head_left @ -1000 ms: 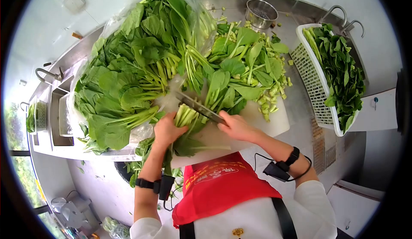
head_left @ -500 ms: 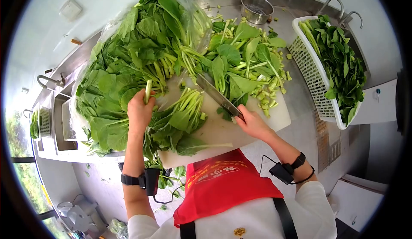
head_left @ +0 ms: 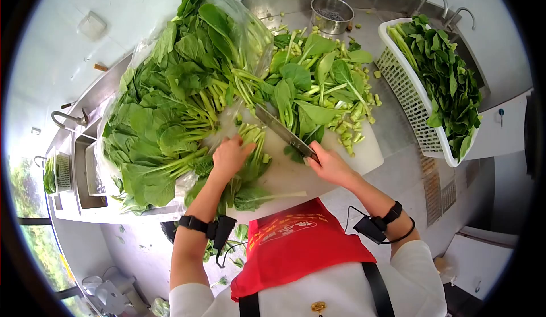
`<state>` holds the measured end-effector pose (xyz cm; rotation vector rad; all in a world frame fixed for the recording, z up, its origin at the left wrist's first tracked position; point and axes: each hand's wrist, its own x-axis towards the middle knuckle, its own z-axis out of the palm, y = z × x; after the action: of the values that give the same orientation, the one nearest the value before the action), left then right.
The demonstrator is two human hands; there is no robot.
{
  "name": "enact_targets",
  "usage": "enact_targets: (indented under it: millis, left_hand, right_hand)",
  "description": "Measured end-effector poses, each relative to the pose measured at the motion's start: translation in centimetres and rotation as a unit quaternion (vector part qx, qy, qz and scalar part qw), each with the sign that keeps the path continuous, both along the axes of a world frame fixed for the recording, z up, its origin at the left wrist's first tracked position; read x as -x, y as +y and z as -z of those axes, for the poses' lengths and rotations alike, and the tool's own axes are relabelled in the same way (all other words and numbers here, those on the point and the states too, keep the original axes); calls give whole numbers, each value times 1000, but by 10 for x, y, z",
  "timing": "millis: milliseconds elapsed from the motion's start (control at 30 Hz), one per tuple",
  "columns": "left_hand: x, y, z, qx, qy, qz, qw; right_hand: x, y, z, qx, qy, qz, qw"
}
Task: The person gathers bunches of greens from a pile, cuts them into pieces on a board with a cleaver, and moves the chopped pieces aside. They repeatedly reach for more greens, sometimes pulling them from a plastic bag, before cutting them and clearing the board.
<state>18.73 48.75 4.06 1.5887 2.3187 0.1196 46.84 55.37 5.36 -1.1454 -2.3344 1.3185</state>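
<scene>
My left hand point(head_left: 230, 156) presses down on a bunch of leafy greens point(head_left: 250, 152) lying on the white cutting board point(head_left: 341, 160). My right hand point(head_left: 330, 166) grips the handle of a cleaver point(head_left: 280, 130), whose blade lies just right of the bunch's cut stem ends. Behind the blade sits a heap of cut leaves and stem pieces point(head_left: 321, 84). A big pile of uncut greens point(head_left: 176, 95), partly in a clear plastic bag, fills the counter to the left.
A white plastic basket point(head_left: 406, 98) full of greens stands at the right near two taps. A small metal strainer bowl point(head_left: 332, 14) sits at the back. Sinks point(head_left: 79, 169) lie at far left. Leaf scraps litter the floor.
My left hand came back from the big pile, where it held one stalk, and now rests on the bunch on the board. The cleaver has stayed raised beside the stems.
</scene>
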Motion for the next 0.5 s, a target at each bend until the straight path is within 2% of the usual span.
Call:
enact_targets:
  millis: [67, 200, 300, 333, 433, 467, 500]
  left_hand:
    - [13, -4, 14, -18, -25, -10, 999]
    - [-24, 10, -2, 36, 87, 25, 995]
    - [-36, 7, 26, -22, 103, 84, 991]
    - [-37, 3, 29, -94, 109, 124, 982]
    - [-20, -8, 9, -157, -31, 76, 984]
    - [-6, -12, -16, -103, -195, -14, 975]
    - [13, -13, -43, -12, -363, -116, 924]
  right_hand:
    - [-1, -1, 4, -2, 10, 5, 1000]
    - [-1, 0, 3, -4, 1, 0, 1000]
    - [-3, 0, 6, -16, 23, 0, 1000]
    - [-3, 0, 6, -10, 21, 1, 1000]
    - [-4, -1, 4, 10, 18, 7, 1000]
    - [-4, -1, 4, 15, 17, 10, 1000]
    - [-5, -2, 5, 20, 16, 13, 1000]
